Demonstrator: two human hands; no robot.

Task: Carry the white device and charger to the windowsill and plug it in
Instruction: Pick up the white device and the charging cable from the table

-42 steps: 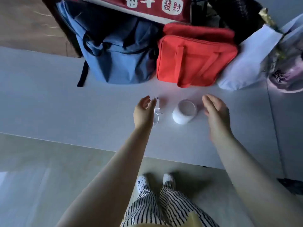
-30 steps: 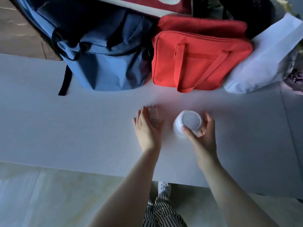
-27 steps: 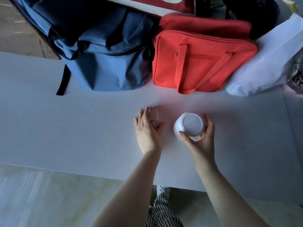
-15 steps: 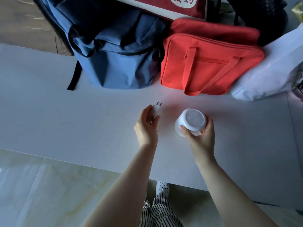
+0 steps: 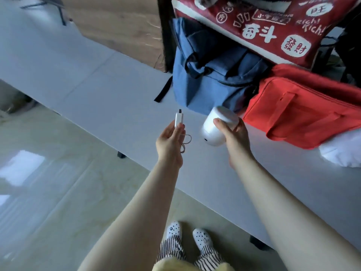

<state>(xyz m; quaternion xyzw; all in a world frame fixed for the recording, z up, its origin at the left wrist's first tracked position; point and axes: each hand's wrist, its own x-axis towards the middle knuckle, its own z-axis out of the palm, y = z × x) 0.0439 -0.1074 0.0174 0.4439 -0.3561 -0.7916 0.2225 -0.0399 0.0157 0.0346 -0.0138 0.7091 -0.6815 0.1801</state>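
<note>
- The white device is in my right hand, fingers wrapped around its round body, held tilted above the table.
- The charger is pinched in my left hand, prongs pointing away, its cable looped below my fingers.
- Both are lifted clear of the table, near the blue backpack and red bag.

The scene is dim with a cool blue cast. Daylight glare lies in pale patches on the glossy floor at the left. The red bag at the right is smeared by motion blur. Wide-angle distortion bends the desk edge, and the corners look soft.
</note>
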